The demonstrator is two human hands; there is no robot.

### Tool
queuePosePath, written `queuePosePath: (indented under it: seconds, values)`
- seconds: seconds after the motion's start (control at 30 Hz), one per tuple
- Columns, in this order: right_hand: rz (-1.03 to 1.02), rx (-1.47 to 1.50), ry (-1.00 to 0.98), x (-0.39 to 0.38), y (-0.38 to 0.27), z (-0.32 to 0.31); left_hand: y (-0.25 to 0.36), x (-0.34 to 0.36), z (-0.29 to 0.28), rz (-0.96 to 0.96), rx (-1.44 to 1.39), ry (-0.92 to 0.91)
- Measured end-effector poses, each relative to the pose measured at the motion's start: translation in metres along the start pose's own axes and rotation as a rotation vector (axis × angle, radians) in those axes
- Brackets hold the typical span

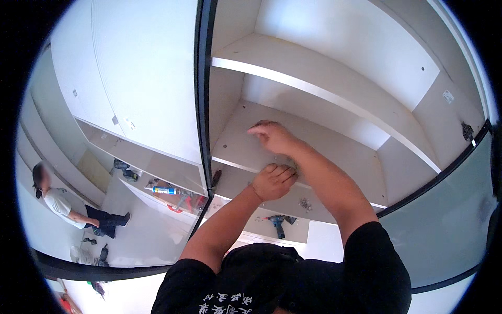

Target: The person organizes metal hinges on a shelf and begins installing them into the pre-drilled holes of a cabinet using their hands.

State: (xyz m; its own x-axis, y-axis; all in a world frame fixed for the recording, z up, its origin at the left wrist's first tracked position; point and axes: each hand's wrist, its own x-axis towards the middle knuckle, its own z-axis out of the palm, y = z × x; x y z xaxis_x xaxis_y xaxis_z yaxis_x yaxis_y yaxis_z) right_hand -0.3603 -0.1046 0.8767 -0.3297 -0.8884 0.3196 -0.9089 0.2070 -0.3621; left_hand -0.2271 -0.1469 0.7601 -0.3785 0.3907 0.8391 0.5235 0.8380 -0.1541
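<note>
Over the middle shelf point(324, 141) of a white cabinet I reach with both arms. My right hand point(273, 137) is above the shelf board, its fingers drawn together toward the left; whatever they pinch is too small to make out. My left hand point(274, 182) is curled closed at the shelf's front edge, below the right one, and its contents are hidden. Small metal bits show beside its knuckles. On the lower shelf lies a little pile of metal hardware point(305, 204). Below that, a blue and black cordless drill point(278, 225) rests on its side.
A dark-framed cabinet door point(444, 209) stands open at the right; a white door panel point(146, 78) is at the left. A sealant tube point(164, 190) lies in a red caulking gun on a lower left shelf. Another person point(65, 206) is at the far left, near tools on the floor.
</note>
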Motion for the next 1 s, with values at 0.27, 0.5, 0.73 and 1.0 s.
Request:
queuePosePath:
  seconds: [0.27, 0.5, 0.73, 1.0]
  values:
    - [0.311, -0.042, 0.089, -0.113, 0.077, -0.05, 0.006, 0.01, 0.001, 0.008, 0.046, 0.06]
    - [0.28, -0.092, -0.098, -0.088, 0.05, -0.044, 0.007, 0.013, -0.008, -0.015, 0.02, -0.04]
    - [0.377, -0.169, -0.257, -0.073, 0.05, -0.051, 0.008, 0.014, -0.01, -0.065, -0.035, -0.076]
    - [0.27, -0.121, -0.335, -0.069, 0.082, -0.045, 0.016, 0.008, -0.006, -0.086, 0.011, -0.075]
